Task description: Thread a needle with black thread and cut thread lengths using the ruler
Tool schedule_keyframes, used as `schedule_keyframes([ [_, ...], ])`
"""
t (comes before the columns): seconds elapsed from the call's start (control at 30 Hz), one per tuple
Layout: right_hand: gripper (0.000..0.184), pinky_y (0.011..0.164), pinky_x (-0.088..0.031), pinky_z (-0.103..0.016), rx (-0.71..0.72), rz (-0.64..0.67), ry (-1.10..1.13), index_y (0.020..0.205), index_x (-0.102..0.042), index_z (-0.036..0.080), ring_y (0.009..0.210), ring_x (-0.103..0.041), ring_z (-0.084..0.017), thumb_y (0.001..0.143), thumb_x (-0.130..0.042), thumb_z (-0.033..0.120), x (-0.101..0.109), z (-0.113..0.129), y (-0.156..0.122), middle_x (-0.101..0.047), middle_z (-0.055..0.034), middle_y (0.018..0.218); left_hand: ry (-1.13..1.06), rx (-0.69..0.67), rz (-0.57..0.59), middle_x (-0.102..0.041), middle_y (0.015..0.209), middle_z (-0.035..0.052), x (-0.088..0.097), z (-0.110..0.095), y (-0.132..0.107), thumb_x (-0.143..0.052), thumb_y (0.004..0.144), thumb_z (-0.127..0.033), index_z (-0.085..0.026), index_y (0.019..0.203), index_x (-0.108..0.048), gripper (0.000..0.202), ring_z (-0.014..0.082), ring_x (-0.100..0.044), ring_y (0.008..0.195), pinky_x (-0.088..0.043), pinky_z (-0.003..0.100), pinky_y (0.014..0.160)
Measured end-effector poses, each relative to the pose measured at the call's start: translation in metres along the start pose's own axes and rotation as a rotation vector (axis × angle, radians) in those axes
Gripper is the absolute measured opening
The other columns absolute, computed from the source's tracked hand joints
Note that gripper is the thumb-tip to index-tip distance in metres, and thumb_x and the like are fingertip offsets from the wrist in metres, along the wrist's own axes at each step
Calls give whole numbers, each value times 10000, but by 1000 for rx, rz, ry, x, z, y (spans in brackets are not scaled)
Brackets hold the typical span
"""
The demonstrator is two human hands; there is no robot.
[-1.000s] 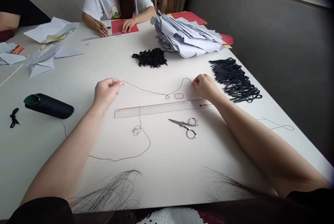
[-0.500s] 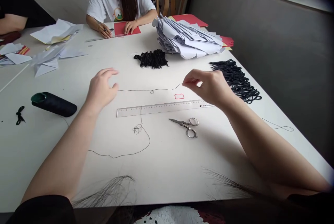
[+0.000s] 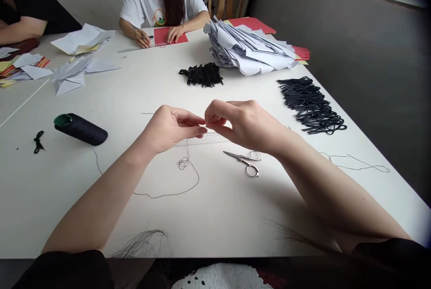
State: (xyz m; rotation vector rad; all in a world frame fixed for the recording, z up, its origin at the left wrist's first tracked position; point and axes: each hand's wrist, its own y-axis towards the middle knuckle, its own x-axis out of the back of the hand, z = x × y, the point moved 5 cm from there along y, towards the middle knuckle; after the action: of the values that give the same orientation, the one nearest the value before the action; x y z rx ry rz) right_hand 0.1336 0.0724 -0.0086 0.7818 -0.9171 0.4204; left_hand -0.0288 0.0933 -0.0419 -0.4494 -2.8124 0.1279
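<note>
On the white work table [image 3: 215, 217], the left hand [image 3: 170, 129] and right hand [image 3: 244, 123] pinch a thin black thread [image 3: 198, 180] between their fingertips, near silver scissors [image 3: 243, 159].

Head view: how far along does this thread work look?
Done: a heap of black loops and a smaller bunch lie finished-looking. In hand: the left hand and right hand pinch thread between them. Left: a black spool lies nearby; how much remains cannot be told.
</note>
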Motion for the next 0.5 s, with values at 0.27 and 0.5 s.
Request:
schedule_keyframes([
  [0.27, 78, 658, -459, -245, -63, 8, 101, 942, -588, 165, 697, -633, -128, 899, -525, 184, -6, -7, 0, -685, -30, 790, 278, -51, -58, -731, 674, 32, -1, -2, -1, -773, 711, -343, -236, 711, -794, 109, 232, -703, 686, -549, 330, 637],
  [0.5, 180, 702, -473, -274, -424, 198, 261, 924, -672, 167, 839, -640, -167, 885, -559, 302, -27, -45, 4, -695, -72, 962, 57, -464, -624, -739, 807, 9, 60, -34, -9, -761, 733, -283, -216, 735, -753, 67, 162, -637, 824, -477, 279, 737],
])
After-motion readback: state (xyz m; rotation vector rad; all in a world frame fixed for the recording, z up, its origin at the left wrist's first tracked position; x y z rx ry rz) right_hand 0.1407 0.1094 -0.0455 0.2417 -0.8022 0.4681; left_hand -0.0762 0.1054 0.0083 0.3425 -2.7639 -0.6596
